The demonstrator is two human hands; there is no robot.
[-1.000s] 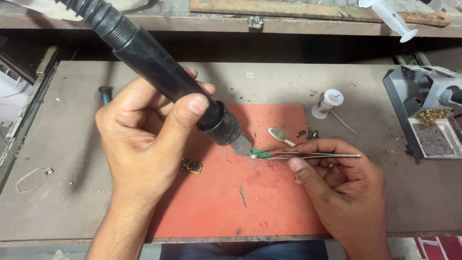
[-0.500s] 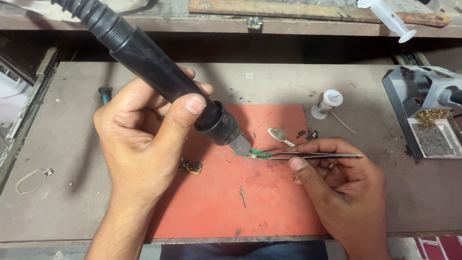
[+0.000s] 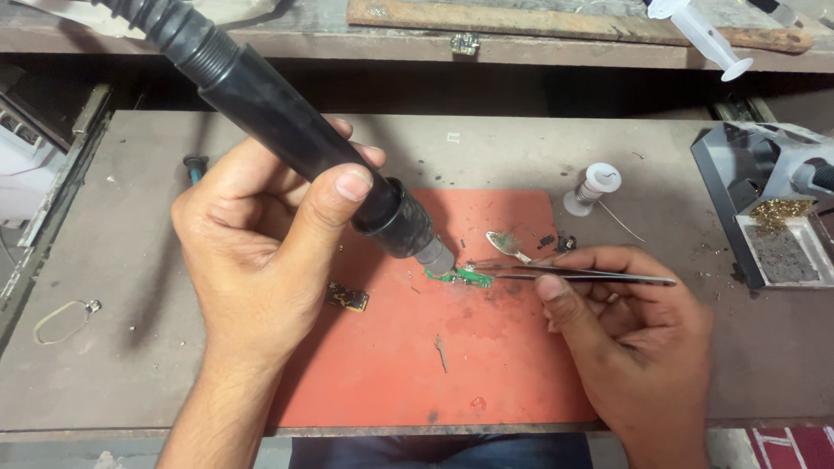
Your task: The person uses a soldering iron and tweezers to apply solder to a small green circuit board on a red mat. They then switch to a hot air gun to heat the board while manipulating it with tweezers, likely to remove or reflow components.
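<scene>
Green circuit board (image 3: 461,276) — a tiny scrap of one — sits near the top middle of the red work mat (image 3: 382,382), right under the metal nozzle of the black hot-air handpiece (image 3: 287,130). Compared with a second ago, basically nothing has moved: nozzle tip is in the same spot over the board, tweezers at the same angle, board in the same place on the mat. So my read is the heat is just being held steady on one spot, and whatever is on that board hasn't been lifted or shifted yet.

Left hand (image 3: 261,252) is wrapped round the handpiece, fingers closed on the barrel with the thumb pressed on top near the collar. Right hand (image 3: 625,330) pinches the thin metal tweezers (image 3: 565,274) between thumb and fingertips; the tips reach to the board's right edge, though I can't tell whether they actually clamp it or only touch.

Other bits around — a small dark component (image 3: 347,297) on the mat's left part, a metal scrap (image 3: 506,244) just above the tweezers, a solder spool (image 3: 593,188) off the mat, and a grey stand with brass wool (image 3: 777,217) far right.
</scene>
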